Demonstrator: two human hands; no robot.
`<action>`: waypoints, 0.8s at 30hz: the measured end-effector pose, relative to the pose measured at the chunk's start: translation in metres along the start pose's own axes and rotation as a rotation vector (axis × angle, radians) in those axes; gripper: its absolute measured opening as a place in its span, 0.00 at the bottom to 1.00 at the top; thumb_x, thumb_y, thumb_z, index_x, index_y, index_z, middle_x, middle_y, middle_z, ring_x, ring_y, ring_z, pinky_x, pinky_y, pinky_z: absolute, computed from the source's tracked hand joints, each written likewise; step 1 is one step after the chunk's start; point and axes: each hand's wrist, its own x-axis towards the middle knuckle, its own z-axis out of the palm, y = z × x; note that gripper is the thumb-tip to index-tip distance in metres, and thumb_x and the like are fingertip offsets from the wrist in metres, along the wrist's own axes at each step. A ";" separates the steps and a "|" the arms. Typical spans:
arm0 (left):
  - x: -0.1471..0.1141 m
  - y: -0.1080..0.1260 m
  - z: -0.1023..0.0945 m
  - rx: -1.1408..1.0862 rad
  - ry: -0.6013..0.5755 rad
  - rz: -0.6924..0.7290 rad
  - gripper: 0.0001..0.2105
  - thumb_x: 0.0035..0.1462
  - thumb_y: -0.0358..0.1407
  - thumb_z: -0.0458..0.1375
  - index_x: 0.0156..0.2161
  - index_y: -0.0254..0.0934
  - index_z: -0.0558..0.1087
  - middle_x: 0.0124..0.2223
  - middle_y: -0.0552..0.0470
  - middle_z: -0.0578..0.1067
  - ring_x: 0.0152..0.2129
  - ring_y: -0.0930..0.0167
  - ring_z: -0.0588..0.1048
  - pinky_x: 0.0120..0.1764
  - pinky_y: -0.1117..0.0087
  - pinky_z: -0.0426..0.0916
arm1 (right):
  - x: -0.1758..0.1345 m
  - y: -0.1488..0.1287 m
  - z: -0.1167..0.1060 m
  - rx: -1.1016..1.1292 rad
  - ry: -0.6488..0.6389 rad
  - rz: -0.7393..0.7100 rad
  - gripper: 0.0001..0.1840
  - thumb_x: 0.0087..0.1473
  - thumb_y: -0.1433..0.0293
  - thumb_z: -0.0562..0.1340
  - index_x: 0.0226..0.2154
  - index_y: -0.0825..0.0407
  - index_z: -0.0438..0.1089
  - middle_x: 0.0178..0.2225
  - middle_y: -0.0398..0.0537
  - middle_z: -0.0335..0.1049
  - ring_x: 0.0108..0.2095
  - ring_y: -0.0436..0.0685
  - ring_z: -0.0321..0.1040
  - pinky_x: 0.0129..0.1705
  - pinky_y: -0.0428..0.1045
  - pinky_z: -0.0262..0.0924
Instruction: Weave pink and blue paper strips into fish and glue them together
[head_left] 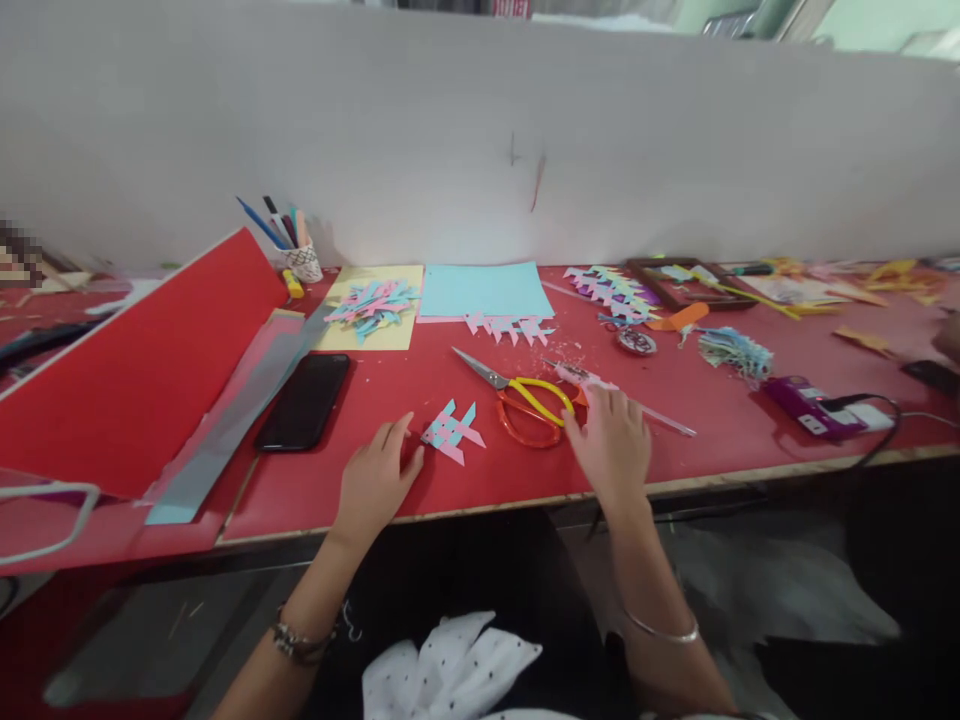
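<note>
A small woven paper fish (448, 430), light blue and pink, lies flat on the red table. My left hand (377, 478) rests at the fish's nose, thumb and fingers apart; whether a fingertip touches it I cannot tell. With my right hand (615, 445) I cover the handle of a pink glue gun (592, 379); a clear glue stick (669, 420) juts from its back. My right fingers are curled over the gun, partly hiding it. Between my hands lie scissors (499, 381) with yellow and orange handles, their blades slightly parted, beside my right thumb.
Left are a black phone (306, 402), a red folder (161, 370) and a pen cup (302, 262). Behind lie paper fish pieces (375, 303) on yellow paper, light blue sheets (486, 290) and more fish (611, 292). A purple power bank (814, 407) with cables sits right.
</note>
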 end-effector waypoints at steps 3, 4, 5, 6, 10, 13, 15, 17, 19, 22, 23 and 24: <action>0.000 0.000 0.001 -0.024 -0.001 -0.016 0.17 0.55 0.36 0.49 0.49 0.33 0.65 0.40 0.46 0.75 0.31 0.67 0.75 0.29 0.72 0.67 | 0.005 0.014 -0.008 -0.190 -0.157 0.148 0.20 0.52 0.61 0.54 0.43 0.59 0.63 0.39 0.60 0.68 0.42 0.64 0.64 0.35 0.53 0.59; 0.000 0.000 0.002 -0.030 0.004 -0.017 0.17 0.55 0.36 0.49 0.49 0.34 0.64 0.41 0.46 0.75 0.31 0.67 0.75 0.29 0.71 0.67 | 0.006 0.015 -0.008 -0.209 -0.192 0.162 0.18 0.53 0.61 0.54 0.41 0.57 0.64 0.38 0.59 0.68 0.41 0.63 0.65 0.34 0.52 0.60; 0.000 -0.001 0.002 -0.035 0.009 -0.017 0.17 0.55 0.36 0.49 0.49 0.34 0.64 0.41 0.46 0.75 0.31 0.67 0.75 0.29 0.71 0.67 | 0.007 0.016 -0.007 -0.219 -0.216 0.171 0.17 0.54 0.61 0.52 0.39 0.56 0.64 0.38 0.58 0.68 0.39 0.61 0.66 0.32 0.51 0.59; 0.000 -0.001 0.003 -0.040 0.019 -0.018 0.16 0.55 0.36 0.48 0.49 0.34 0.64 0.40 0.45 0.75 0.30 0.67 0.75 0.29 0.71 0.67 | 0.007 0.015 -0.005 -0.230 -0.232 0.183 0.16 0.55 0.62 0.51 0.38 0.56 0.65 0.38 0.57 0.68 0.38 0.60 0.67 0.32 0.50 0.59; -0.001 -0.003 0.003 -0.067 0.054 -0.010 0.15 0.55 0.35 0.48 0.48 0.35 0.65 0.39 0.45 0.76 0.30 0.68 0.75 0.29 0.72 0.67 | 0.012 0.019 -0.001 -0.270 -0.265 0.241 0.15 0.56 0.67 0.48 0.38 0.57 0.64 0.37 0.57 0.68 0.34 0.59 0.69 0.30 0.49 0.58; -0.001 -0.004 0.004 -0.080 0.059 -0.007 0.15 0.55 0.34 0.49 0.47 0.35 0.65 0.39 0.46 0.76 0.30 0.68 0.76 0.29 0.72 0.68 | 0.018 0.032 -0.002 -0.295 -0.247 0.254 0.14 0.56 0.69 0.47 0.39 0.59 0.63 0.38 0.60 0.68 0.36 0.60 0.69 0.30 0.49 0.57; -0.001 -0.004 0.005 -0.085 0.057 -0.012 0.15 0.54 0.33 0.49 0.47 0.34 0.65 0.38 0.46 0.76 0.31 0.68 0.76 0.29 0.72 0.68 | 0.024 0.043 -0.003 -0.306 -0.242 0.235 0.14 0.57 0.70 0.47 0.40 0.59 0.63 0.40 0.61 0.67 0.37 0.60 0.69 0.30 0.49 0.57; -0.001 -0.004 0.005 -0.088 0.047 -0.016 0.16 0.54 0.33 0.51 0.48 0.33 0.65 0.39 0.46 0.76 0.32 0.67 0.76 0.30 0.72 0.68 | 0.032 0.054 -0.004 -0.310 -0.247 0.192 0.14 0.57 0.70 0.46 0.40 0.59 0.62 0.41 0.60 0.66 0.38 0.59 0.68 0.31 0.48 0.56; 0.000 -0.002 0.004 -0.077 0.028 -0.022 0.16 0.53 0.34 0.52 0.48 0.31 0.65 0.39 0.45 0.76 0.33 0.66 0.76 0.31 0.71 0.68 | 0.041 0.064 -0.005 -0.310 -0.260 0.139 0.14 0.58 0.71 0.46 0.40 0.59 0.63 0.41 0.58 0.66 0.39 0.58 0.68 0.31 0.47 0.55; 0.002 0.001 0.000 -0.045 -0.016 -0.043 0.20 0.54 0.39 0.52 0.50 0.31 0.64 0.42 0.43 0.75 0.33 0.66 0.76 0.31 0.70 0.68 | 0.055 0.074 -0.006 -0.312 -0.280 0.067 0.14 0.58 0.71 0.46 0.39 0.57 0.64 0.41 0.55 0.67 0.39 0.57 0.67 0.31 0.47 0.55; 0.003 0.003 -0.002 -0.035 -0.033 -0.055 0.22 0.53 0.42 0.52 0.51 0.30 0.64 0.42 0.42 0.74 0.33 0.65 0.76 0.31 0.70 0.68 | 0.059 0.077 -0.006 -0.315 -0.283 0.050 0.14 0.58 0.71 0.46 0.39 0.57 0.64 0.41 0.55 0.67 0.39 0.57 0.67 0.31 0.47 0.55; 0.005 0.005 -0.003 -0.028 -0.052 -0.069 0.25 0.53 0.45 0.52 0.51 0.30 0.63 0.43 0.41 0.74 0.34 0.65 0.75 0.31 0.70 0.68 | 0.063 0.078 -0.006 -0.320 -0.283 0.038 0.14 0.58 0.71 0.46 0.40 0.57 0.64 0.41 0.55 0.67 0.40 0.57 0.67 0.32 0.47 0.55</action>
